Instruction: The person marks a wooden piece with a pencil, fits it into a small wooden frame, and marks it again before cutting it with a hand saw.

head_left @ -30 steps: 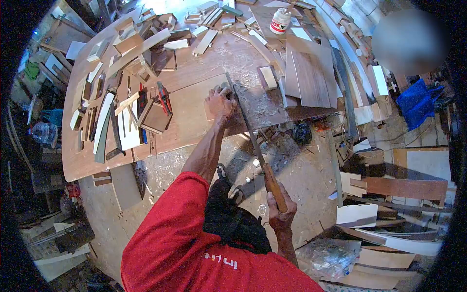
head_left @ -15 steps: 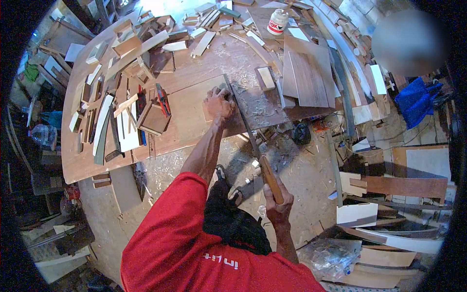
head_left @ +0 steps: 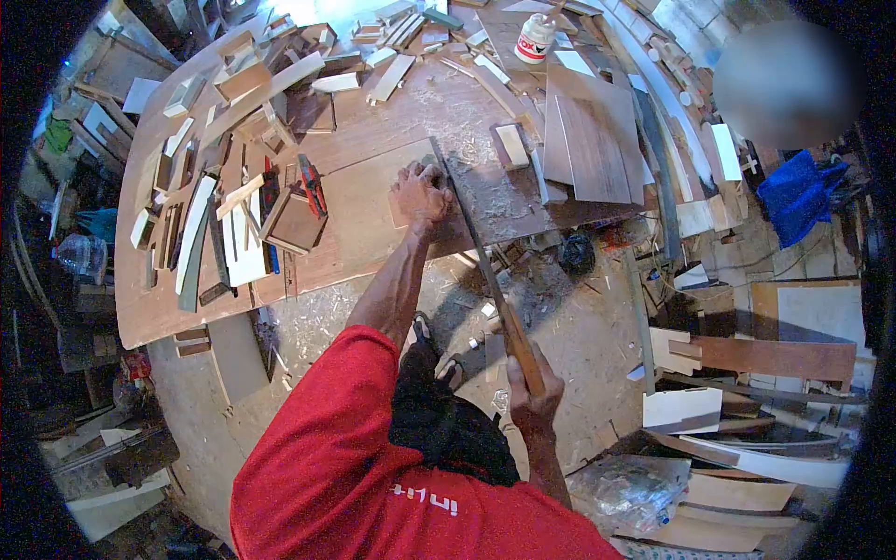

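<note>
A handsaw [head_left: 483, 257] with a wooden handle [head_left: 523, 353] lies lengthwise across the near edge of the worktable [head_left: 364, 177]. My right hand [head_left: 535, 392] is closed around the handle, below the table edge. My left hand [head_left: 423, 193] presses down on a thin wooden panel [head_left: 359, 201], its fingers bent, just left of the blade. Whether those fingers grip a small piece under them is hidden. The blade runs along the right edge of the panel, and sawdust [head_left: 481, 191] lies to the right of it.
Wood offcuts [head_left: 243, 75], red-handled pliers [head_left: 311, 187] and strips [head_left: 196, 233] lie on the left. A white bottle [head_left: 535, 39] stands at the back, near brown boards [head_left: 593, 140]. A plastic bag [head_left: 625, 495] and planks are at the lower right.
The view has shifted slightly. The saw and my right hand are in nearly the same place, and my left hand still rests on the panel.
</note>
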`<state>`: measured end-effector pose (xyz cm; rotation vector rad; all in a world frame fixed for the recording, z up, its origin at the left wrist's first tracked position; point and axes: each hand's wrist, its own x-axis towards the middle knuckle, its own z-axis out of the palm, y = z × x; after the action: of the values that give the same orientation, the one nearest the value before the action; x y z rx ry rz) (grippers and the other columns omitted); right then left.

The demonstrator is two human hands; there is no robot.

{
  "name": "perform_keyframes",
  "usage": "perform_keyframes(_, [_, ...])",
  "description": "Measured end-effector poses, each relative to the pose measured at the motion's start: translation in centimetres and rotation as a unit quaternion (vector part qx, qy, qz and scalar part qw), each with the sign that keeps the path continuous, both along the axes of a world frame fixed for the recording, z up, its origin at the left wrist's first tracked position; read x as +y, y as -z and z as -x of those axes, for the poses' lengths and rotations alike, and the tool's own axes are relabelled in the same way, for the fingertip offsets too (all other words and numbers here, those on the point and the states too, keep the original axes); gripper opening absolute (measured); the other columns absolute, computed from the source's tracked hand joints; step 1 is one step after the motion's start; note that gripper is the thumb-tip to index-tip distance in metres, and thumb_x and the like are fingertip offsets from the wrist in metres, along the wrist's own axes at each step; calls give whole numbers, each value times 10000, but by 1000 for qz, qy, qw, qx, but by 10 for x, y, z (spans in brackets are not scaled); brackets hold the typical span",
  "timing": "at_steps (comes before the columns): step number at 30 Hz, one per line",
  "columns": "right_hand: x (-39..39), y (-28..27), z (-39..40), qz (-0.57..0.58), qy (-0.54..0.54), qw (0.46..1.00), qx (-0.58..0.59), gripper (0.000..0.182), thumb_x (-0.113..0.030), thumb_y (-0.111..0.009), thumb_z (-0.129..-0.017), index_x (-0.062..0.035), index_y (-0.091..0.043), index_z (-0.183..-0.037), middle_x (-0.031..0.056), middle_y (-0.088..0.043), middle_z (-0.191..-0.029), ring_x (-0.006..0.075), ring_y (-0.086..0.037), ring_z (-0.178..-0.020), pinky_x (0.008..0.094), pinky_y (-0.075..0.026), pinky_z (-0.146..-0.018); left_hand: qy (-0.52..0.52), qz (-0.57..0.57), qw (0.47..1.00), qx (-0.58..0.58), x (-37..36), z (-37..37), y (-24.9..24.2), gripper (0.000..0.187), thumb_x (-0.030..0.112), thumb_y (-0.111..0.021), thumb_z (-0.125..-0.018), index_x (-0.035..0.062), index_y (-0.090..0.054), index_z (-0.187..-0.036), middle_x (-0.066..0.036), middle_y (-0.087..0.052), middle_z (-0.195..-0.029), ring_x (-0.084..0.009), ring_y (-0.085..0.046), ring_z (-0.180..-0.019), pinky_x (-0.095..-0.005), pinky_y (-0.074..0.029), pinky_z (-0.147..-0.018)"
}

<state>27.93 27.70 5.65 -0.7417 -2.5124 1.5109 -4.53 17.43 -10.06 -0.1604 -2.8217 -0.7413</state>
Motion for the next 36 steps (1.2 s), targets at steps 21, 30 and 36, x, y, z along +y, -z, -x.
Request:
perform_keyframes(21, [-6, 32, 7, -105, -19, 991, 80, 346, -187, -593, -883, 39, -594, -1145, 238, -657, -918, 353, -671, -808, 395, -507, -694, 155, 43, 984, 72, -27, -22, 2, 510, 313, -693, -687, 119, -591, -1148, -98, -519, -1200, -308, -444, -1132, -472, -304, -1026])
perform_keyframes(30, [-6, 8, 9, -62, -28, 998, -9, 353, -178, -586, -884, 58, -583, -1146, 243, -655, -966, 375, -664, -875, 395, -511, -741, 241, 60, 964, 95, -41, -24, 8, 620, 457, -546, -855, 100, -446, -1352, -188, -401, -1341, -393, -353, -1243, -516, -257, -1069])
perform_keyframes(36, [-9, -16, 0, -71, -37, 997, 14, 369, -171, -599, -884, 59, -575, -1172, 226, -663, -978, 332, -672, -857, 384, -510, -746, 228, 84, 969, 52, -42, -21, 13, 616, 454, -571, -838, 146, -449, -1358, -178, -397, -1349, -395, -346, -1245, -526, -262, -1063])
